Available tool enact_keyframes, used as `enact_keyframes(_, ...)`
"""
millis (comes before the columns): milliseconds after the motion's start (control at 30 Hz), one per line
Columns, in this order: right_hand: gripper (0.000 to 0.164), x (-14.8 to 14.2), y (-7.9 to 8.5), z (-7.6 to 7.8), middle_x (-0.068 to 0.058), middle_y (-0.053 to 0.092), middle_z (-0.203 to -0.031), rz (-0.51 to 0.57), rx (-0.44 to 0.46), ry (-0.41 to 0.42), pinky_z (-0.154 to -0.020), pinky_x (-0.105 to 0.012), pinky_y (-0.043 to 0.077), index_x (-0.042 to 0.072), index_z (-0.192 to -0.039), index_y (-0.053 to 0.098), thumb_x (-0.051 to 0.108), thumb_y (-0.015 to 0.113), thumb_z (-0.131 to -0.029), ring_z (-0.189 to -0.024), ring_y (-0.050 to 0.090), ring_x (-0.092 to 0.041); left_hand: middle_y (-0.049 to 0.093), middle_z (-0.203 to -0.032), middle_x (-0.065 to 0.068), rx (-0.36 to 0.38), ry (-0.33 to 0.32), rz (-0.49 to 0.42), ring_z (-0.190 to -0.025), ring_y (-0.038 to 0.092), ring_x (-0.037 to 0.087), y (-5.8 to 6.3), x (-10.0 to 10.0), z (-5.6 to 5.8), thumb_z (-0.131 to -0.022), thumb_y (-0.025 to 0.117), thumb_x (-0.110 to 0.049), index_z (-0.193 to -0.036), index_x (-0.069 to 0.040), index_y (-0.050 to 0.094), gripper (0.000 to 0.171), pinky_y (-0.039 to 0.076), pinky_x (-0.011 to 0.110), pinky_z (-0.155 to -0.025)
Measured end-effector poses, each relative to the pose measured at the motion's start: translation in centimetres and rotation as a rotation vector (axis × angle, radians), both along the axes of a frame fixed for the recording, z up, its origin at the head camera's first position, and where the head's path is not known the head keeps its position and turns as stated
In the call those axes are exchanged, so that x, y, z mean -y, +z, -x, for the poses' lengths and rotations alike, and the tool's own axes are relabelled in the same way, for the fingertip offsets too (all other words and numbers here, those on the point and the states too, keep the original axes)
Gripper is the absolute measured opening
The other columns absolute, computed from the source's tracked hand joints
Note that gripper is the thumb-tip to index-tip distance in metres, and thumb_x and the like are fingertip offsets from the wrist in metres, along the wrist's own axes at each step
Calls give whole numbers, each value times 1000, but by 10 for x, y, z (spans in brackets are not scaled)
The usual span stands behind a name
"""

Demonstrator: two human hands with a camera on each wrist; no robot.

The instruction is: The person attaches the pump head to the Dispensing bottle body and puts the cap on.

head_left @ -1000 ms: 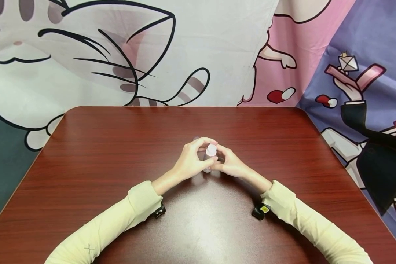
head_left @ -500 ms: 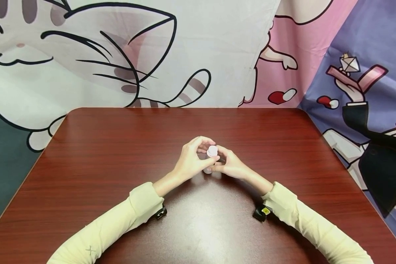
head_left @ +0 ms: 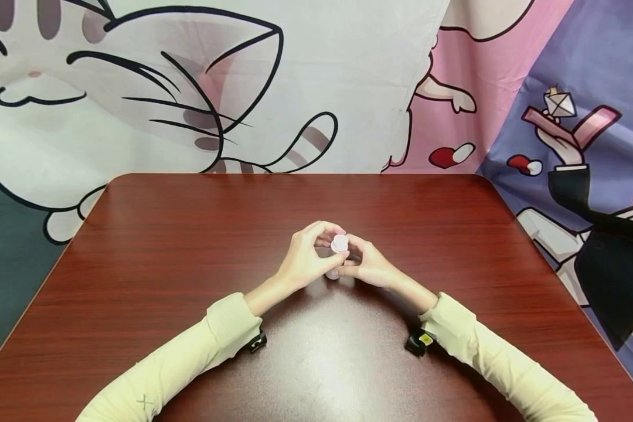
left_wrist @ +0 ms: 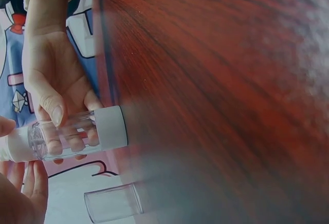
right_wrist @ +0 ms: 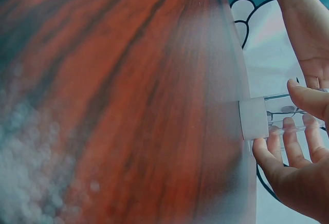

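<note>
"what's the biggest thing?"

"a printed backdrop (head_left: 369,76), white, pink and blue, with a large cartoon cat on the white part. in front of it sits the tabletop (head_left: 190,234), reddish-brown and shiny, with rounded far corners."

"and the person?"

"two pale yellow sleeves (head_left: 174,351) reach in over it. both hands come together on one thing: the left hand (head_left: 307,256) pinches the white top, thumb on the near side, while the right hand (head_left: 373,266) grips the clear body lower down."

"the body of what?"

"a bottle (head_left: 340,242), upright on its white base near the middle of the tabletop, between the hands."

"anything smaller?"

"a clear cylinder (left_wrist: 113,203), standing near the bottle, seen from the left wrist."
</note>
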State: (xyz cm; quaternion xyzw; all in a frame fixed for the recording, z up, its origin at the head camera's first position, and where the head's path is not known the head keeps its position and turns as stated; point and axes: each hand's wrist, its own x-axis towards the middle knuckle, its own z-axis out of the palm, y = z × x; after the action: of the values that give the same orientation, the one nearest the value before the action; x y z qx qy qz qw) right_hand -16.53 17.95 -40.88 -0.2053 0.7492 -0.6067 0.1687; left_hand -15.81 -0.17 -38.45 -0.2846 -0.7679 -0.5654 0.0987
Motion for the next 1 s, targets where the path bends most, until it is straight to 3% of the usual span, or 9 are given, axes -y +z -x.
enact_keyframes(367, 60, 1, 1, 0, -30, 53, -124, 28, 3, 11, -88, -29, 57, -10, -132, 43, -12, 68, -77, -101, 60, -7, 69, -102, 9, -16, -38, 19, -96, 66, 18, -2, 2, 1, -77, 73, -3, -107, -5, 65, 31, 59, 32, -83)
enact_keyframes(633, 63, 1, 1, 0, -31, 52, -128, 17, -5, 3, -90, -30, 56, -8, -134, 43, -11, 70, -77, -110, 59, -24, 70, -104, 9, -17, -56, 46, -98, 67, 19, 1, 2, 1, -76, 68, -1, -108, -3, 64, 33, 57, 31, -87)
enact_keyframes(900, 59, -1, 1, 0, -27, 59, -123, -52, -76, -11, -89, -23, 54, -6, -130, 48, -5, 73, -77, -103, 59, -8, 70, -104, 8, -11, -57, 49, -97, 67, 18, -1, 1, 1, -77, 78, -10, -108, -3, 66, 34, 56, 24, -86)
enact_keyframes(1000, 60, -1, 1, -1, -25, 59, -123, -49, -52, -14, -88, -23, 55, -4, -131, 48, -6, 73, -76, -101, 60, -7, 70, -104, 8, -6, -61, 49, -97, 67, 18, -2, 1, 1, -77, 78, -11, -109, -3, 66, 34, 56, 21, -86)
